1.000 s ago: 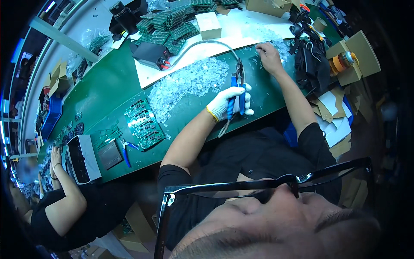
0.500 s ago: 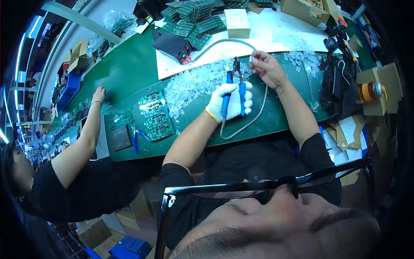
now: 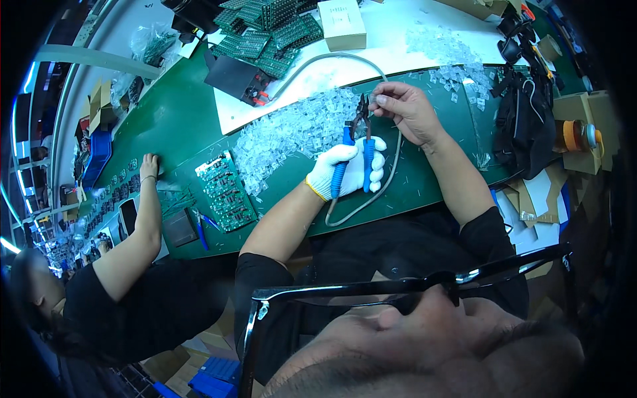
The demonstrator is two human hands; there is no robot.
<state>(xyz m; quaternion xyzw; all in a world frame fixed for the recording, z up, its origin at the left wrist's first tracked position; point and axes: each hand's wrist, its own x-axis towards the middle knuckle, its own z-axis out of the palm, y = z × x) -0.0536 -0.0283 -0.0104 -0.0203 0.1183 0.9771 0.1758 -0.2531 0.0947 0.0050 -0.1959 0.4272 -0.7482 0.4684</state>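
**Green Surface (image 3: 182, 129) Under Cold Strip Lights (image 3: 9, 245)**

The long surface runs diagonally across the room, its edges bent by the lens, with a white sheet (image 3: 415, 69) covering part of its far side. A pale metal beam (image 3: 93, 58) crosses the upper left, in front of a whitish panel (image 3: 136, 33). Beyond it, bright bluish strips line the far left, where the background crowds into blurred detail. On the right, a dim brownish floor (image 3: 580, 212) shows past the surface's end. Bluish light tints the whole workspace, and the outer corners fall into black.
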